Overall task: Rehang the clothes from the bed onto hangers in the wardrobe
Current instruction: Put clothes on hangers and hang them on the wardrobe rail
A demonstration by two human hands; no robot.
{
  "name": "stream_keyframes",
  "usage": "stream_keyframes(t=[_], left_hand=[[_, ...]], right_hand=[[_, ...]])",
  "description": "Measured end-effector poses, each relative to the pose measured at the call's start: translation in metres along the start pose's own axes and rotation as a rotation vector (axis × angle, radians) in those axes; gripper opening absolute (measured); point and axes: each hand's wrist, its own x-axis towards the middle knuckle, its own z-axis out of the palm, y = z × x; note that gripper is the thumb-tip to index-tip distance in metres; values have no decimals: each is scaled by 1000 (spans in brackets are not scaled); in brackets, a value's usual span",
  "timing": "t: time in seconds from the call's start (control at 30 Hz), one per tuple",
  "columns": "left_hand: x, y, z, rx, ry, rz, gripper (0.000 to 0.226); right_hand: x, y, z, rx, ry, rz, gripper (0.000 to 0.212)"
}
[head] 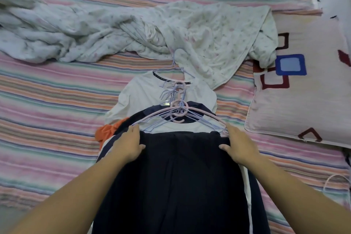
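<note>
A bed (57, 85) covered with a sheet striped in pink, green and orange fills the view. A crumpled white quilt (117, 32) with a faint floral print lies across the far half of the bed, and a pillow (303, 89) patterned with red and blue squares lies at the right edge. A stack of clothes occupies the middle of the bed, nearest the person. The top item is a dark navy garment (180, 176), laid flat and running from the centre down to the bottom edge of the view. Beyond it lies a white T-shirt (142, 91) with a dark neck band, and an orange garment (106, 131) protrudes at the left side of the stack. A cluster of hangers (178, 112), pink plastic and thin lilac wire, lies on the stack just beyond the navy garment, with the hooks overlapping over the white T-shirt. The left hand (129, 144) grips the upper left corner of the navy garment, thumb on top of the fabric and fingers wrapped round its edge. The right hand (237, 146) grips the upper right corner in the same way, its fingers touching the end of a pink hanger arm. Both forearms extend from the bottom corners of the view.
</note>
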Motion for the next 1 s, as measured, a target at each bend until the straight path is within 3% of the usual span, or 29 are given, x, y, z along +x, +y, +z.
stream_keyframes(t=[0.13, 0.2, 0.33, 0.5, 0.67, 0.83, 1.0], left_hand=[[15, 2, 14, -65, 64, -39, 103], [16, 0, 15, -150, 100, -56, 108], [4, -3, 19, -168, 142, -59, 87], [-18, -20, 15, -204, 281, 21, 9], [-66, -39, -8, -268, 291, 18, 28], [-141, -55, -48, -337, 355, 33, 25], [-236, -73, -94, -424, 487, 144, 27]], right_hand=[[17, 1, 16, -118, 7, -23, 72], [19, 1, 19, -141, 16, -26, 63], [12, 3, 19, -72, 39, -36, 41], [-7, 4, 8, -41, 11, -156, 16], [-56, -6, -12, 99, 85, -242, 17], [-116, -37, -44, 183, 74, -386, 20], [-186, -70, -77, 246, 236, -429, 21]])
